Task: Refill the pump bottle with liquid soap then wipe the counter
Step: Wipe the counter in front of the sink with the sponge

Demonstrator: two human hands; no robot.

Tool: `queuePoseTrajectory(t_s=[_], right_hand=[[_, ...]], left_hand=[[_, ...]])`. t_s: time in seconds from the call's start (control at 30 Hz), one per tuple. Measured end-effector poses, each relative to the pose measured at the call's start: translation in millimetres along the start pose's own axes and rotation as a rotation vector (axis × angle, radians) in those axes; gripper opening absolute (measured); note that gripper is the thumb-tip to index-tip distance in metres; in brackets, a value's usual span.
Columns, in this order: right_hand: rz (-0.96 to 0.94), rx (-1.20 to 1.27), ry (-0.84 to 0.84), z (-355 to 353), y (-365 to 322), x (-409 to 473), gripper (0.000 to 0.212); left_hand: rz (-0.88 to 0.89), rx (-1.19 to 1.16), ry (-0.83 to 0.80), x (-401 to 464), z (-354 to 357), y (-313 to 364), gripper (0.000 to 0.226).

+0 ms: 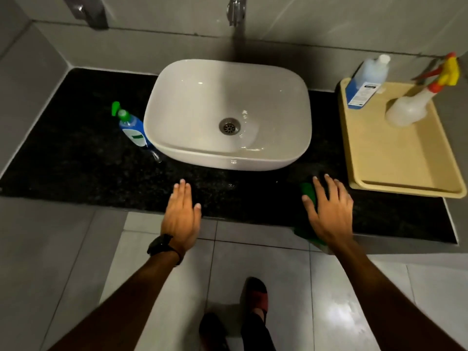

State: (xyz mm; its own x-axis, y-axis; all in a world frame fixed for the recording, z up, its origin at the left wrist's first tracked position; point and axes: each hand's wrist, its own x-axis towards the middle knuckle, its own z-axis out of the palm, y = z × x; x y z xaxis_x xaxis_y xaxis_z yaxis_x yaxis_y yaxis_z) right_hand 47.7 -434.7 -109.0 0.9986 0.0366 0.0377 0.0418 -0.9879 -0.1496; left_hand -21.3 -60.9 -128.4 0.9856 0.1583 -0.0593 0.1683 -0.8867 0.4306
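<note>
A blue pump bottle (131,127) with a green pump head stands on the black counter (83,158), touching the left side of the white basin (228,115). My right hand (329,209) lies flat with spread fingers on a green cloth (307,192) at the counter's front edge, right of the basin. The cloth's lower part hangs over the edge. My left hand (181,215) hovers flat and open over the front edge, left of centre, holding nothing. A blue-labelled refill bottle (367,82) with a white cap stands at the back of the tray.
A beige tray (395,158) sits on the counter's right end and also carries a clear spray bottle (415,102) with a yellow and red trigger. A tap (235,8) comes from the wall above the basin. My feet (255,297) stand on the tiled floor below.
</note>
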Motion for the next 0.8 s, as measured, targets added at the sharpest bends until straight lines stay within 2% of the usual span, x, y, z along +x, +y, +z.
queuePoseTrajectory(t_s=[0.07,0.2,0.37,0.47,0.57,0.67,0.7,0.8], right_hand=[[-0.052,0.025,-0.060,17,0,-7,0.064],[0.035,0.014,0.039,46,-22,-21,0.061],[0.006,0.011,0.123,70,-83,-19,0.057],[-0.008,0.027,0.068,77,-134,-14,0.056],[-0.118,0.060,0.003,83,-187,-9,0.057],[-0.272,0.089,-0.092,86,-245,-5,0.082],[-0.312,0.101,-0.102,87,-266,-6,0.083],[-0.368,0.163,-0.105,91,-310,-2,0.062]], left_hand=[[-0.015,0.060,0.005,9,-4,-25,0.070],[0.008,0.165,-0.012,24,-6,-61,0.073],[0.075,0.296,-0.011,34,-3,-84,0.068],[0.079,0.298,0.040,35,4,-84,0.065],[0.076,0.282,0.062,34,6,-84,0.064],[0.083,0.287,0.081,35,6,-82,0.063],[0.085,0.290,0.083,35,5,-82,0.063],[0.092,0.293,0.093,34,7,-85,0.063]])
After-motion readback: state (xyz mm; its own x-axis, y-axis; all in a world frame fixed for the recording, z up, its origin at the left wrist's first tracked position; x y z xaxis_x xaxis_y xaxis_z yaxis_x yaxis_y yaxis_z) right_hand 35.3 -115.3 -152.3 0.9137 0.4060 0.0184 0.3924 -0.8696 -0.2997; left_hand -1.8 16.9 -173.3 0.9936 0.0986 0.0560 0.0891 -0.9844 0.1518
